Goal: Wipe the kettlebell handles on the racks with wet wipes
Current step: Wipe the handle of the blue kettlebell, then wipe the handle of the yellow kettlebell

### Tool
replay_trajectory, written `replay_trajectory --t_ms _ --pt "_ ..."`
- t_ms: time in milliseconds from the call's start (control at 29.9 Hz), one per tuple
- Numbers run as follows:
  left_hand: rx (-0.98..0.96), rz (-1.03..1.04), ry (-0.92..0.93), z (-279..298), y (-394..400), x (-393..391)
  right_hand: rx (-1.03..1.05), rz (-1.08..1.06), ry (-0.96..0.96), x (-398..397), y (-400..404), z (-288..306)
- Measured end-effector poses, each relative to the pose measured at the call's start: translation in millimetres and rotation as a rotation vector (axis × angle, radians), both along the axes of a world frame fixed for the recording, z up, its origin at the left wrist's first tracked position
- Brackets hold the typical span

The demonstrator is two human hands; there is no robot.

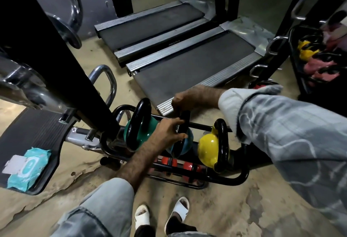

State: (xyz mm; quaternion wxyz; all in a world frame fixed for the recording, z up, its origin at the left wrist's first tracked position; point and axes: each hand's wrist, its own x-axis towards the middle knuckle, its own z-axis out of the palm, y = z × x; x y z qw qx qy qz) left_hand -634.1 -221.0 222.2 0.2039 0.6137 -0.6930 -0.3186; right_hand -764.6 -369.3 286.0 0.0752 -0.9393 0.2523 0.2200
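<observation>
While you lean over the low black tubular rack (242, 177), your left hand (167, 133) curls round the black loop handle (185, 122) of the blue kettlebell (188, 139), and your right hand (189, 97) pinches the top of that handle. Whether a wipe lies under the fingers cannot be told. Green (148, 129) and yellow (207, 148) kettlebells flank it; the teal wet-wipe pack (28, 167) lies on a black ribbed footplate (33, 126).
</observation>
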Motion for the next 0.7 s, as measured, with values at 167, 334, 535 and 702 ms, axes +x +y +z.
replay_trajectory --t_ms 167,334,535,702 --pt "-0.012 -0.01 -0.068 -1.1 -0.1 1.7 0.225 -0.496 -0.385 -18.1 20.0 -14.0" --pt "-0.013 0.065 -0.012 1.8 2.8 0.8 0.512 -1.198 -1.062 -77.0 92.1 -28.2" --pt "-0.186 -0.033 -0.1 22.6 10.2 -30.1 0.322 -1.485 -1.357 -128.4 192.0 -40.8" --pt "-0.222 -0.287 -0.017 19.0 12.2 -85.5 -0.078 -1.619 -1.264 -134.7 252.6 -65.0"
